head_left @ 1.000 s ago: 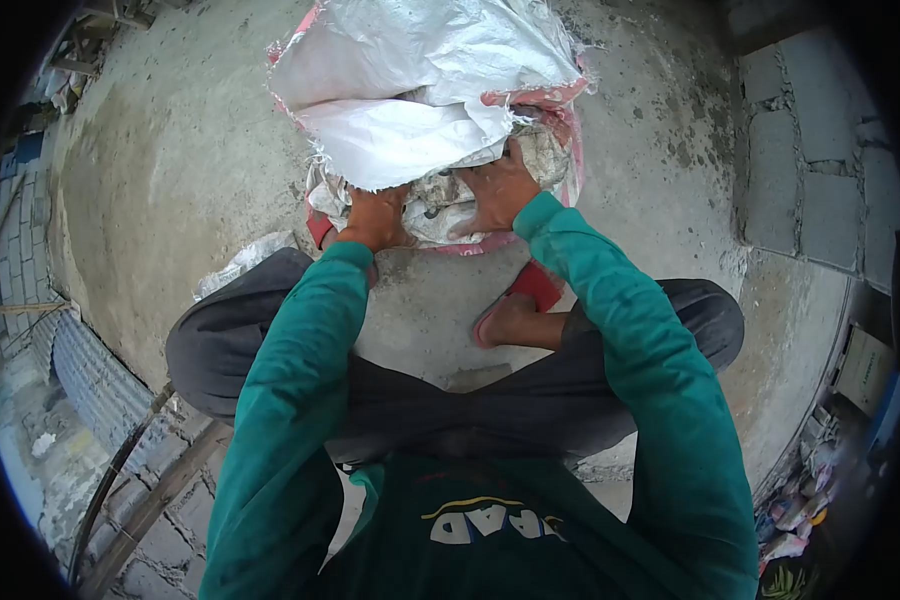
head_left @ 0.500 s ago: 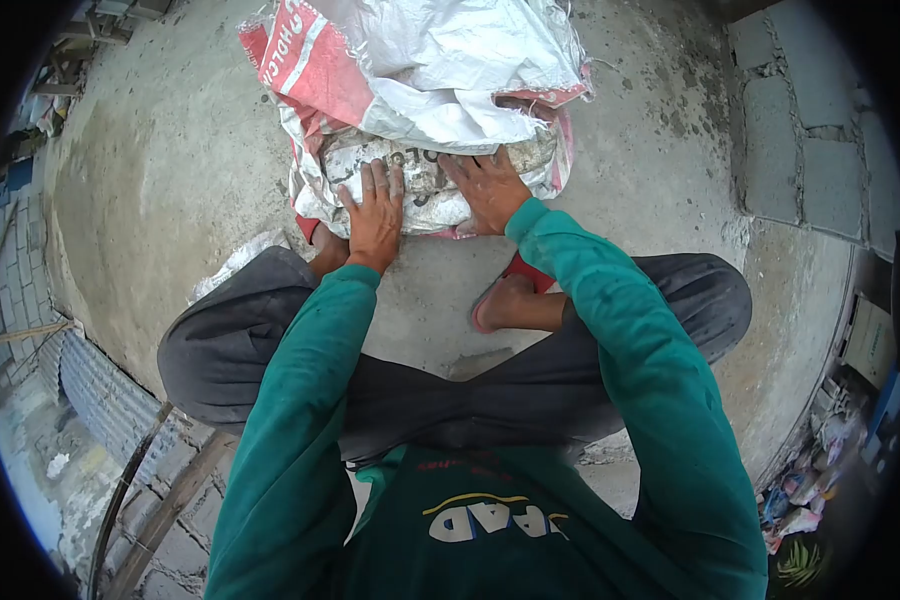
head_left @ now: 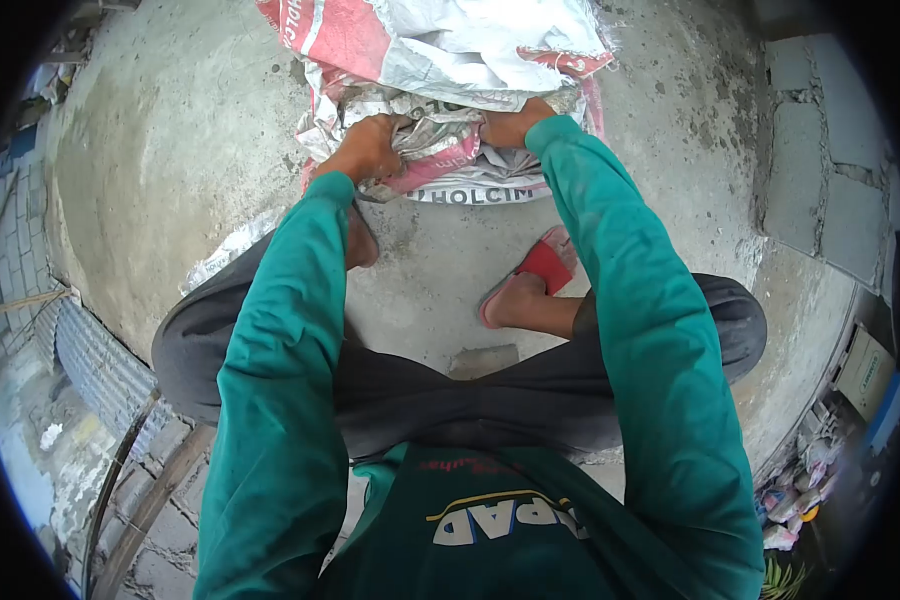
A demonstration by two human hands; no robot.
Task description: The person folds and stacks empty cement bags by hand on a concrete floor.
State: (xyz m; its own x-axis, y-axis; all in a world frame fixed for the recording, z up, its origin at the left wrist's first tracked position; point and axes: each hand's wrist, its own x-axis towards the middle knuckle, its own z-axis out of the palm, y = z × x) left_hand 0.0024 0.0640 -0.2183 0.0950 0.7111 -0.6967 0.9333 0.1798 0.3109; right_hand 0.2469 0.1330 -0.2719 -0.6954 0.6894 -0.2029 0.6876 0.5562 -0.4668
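A stack of cement sacks [head_left: 450, 45], white with red bands and HOLCIM print, lies on the concrete ahead of my feet. My left hand [head_left: 370, 147] is closed on the crumpled near edge of a dirty sack [head_left: 430, 130] in the pile. On the other side, my right hand [head_left: 515, 126] grips the same sack, with its fingertips hidden under the folds. The held edge is bunched up between both hands. Below it shows the lower sack [head_left: 482, 193] with its HOLCIM lettering.
Red slippers [head_left: 545, 265] are on my feet, close to the sacks. A grey block wall [head_left: 798, 150] stands at the right. Corrugated metal sheet [head_left: 100, 375] and a wooden plank [head_left: 160, 505] lie at the left. Mixed litter [head_left: 800, 490] is piled at lower right.
Both hands went from lying spread on the sack to gripping its near edge. That edge has been pulled up and crumpled, baring the HOLCIM print of the sack beneath.
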